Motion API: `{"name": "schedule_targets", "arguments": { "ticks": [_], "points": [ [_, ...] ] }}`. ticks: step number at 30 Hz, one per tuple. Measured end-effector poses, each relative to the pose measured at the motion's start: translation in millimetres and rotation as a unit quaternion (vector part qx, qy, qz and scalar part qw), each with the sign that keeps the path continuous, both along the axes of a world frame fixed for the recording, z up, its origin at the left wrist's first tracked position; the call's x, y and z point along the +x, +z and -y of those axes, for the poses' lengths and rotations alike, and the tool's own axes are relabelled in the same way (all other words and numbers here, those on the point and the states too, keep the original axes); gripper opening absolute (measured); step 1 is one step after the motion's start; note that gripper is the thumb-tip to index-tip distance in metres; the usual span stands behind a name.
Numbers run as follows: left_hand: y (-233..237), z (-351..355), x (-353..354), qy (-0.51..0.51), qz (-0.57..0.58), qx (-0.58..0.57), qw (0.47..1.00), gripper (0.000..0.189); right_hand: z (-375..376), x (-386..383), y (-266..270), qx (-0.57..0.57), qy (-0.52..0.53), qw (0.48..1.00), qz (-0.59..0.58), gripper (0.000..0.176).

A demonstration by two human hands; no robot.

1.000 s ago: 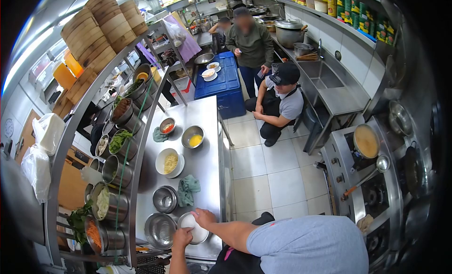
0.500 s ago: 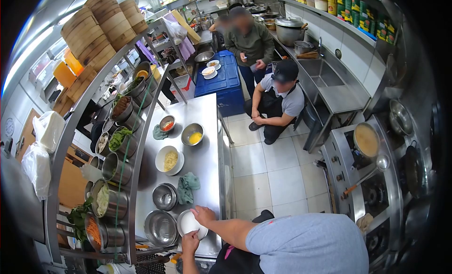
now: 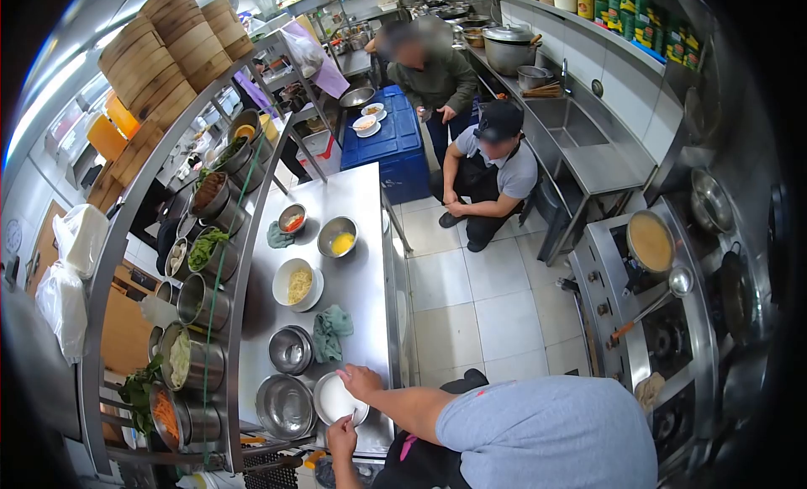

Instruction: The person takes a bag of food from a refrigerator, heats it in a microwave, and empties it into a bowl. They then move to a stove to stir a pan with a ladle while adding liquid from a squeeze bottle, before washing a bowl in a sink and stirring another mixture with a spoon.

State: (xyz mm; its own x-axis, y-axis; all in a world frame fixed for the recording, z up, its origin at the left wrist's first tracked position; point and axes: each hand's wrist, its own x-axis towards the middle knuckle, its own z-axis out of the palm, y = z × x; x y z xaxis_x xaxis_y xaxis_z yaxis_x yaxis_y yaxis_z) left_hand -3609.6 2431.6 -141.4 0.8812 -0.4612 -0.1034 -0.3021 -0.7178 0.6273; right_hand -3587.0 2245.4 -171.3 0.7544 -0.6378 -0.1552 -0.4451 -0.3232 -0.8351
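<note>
A white bowl with white contents sits at the near end of the steel table. My right hand is closed on its far rim. At the near rim, my left hand has its fingers pinched together; a small thin thing shows at the fingertips, too small to name. Left of the white bowl stands a wide steel bowl. Smaller stacked steel bowls and a green cloth lie beyond it. Farther up are a white bowl of pale yellow shreds and a steel bowl with yellow liquid.
A steel rack with pots of vegetables runs along the left. On the right is a stove with a pan of broth and a ladle. One person crouches by the sink; another stands behind near a blue chest.
The view has shifted slightly. My hands stay at the white bowl, hardly moved. The standing person leans lower and to the left.
</note>
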Motion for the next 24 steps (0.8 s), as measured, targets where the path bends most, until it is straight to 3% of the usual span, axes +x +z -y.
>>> {"name": "schedule_targets", "arguments": {
  "ticks": [4, 8, 11, 13, 14, 18, 24],
  "points": [
    [-19.7, -11.5, 12.1, 0.030, -0.077, -0.048, 0.995, 0.027, 1.3, -0.2, 0.9, -0.004, -0.006, 1.000, 0.002, 0.044],
    [-0.7, -4.2, 15.7, 0.028, -0.079, -0.026, 0.996, 0.027, 1.3, 0.9, 1.4, -0.006, -0.011, 1.000, 0.008, 0.044],
    [35.9, 11.1, 12.7, 0.020, -0.009, 0.059, 0.998, 0.026, 1.9, 2.3, -1.7, -0.002, -0.002, 1.000, 0.004, 0.043],
    [58.8, 23.5, 13.7, 0.002, 0.087, 0.202, 0.975, 0.026, 1.4, 2.2, -2.1, -0.004, -0.001, 1.000, 0.003, 0.043],
    [68.7, 28.3, 14.3, -0.024, 0.133, 0.211, 0.968, 0.024, 1.7, 1.8, -1.4, -0.005, -0.002, 1.000, 0.002, 0.043],
    [96.3, 45.5, 26.5, -0.095, 0.195, 0.331, 0.918, 0.016, 2.7, -0.3, 1.3, -0.002, 0.000, 1.000, 0.007, 0.044],
    [108.3, 65.4, 34.6, -0.150, 0.249, 0.436, 0.852, 0.018, 3.7, -2.5, 5.9, 0.003, -0.005, 1.000, 0.011, 0.044]
  ]
}}
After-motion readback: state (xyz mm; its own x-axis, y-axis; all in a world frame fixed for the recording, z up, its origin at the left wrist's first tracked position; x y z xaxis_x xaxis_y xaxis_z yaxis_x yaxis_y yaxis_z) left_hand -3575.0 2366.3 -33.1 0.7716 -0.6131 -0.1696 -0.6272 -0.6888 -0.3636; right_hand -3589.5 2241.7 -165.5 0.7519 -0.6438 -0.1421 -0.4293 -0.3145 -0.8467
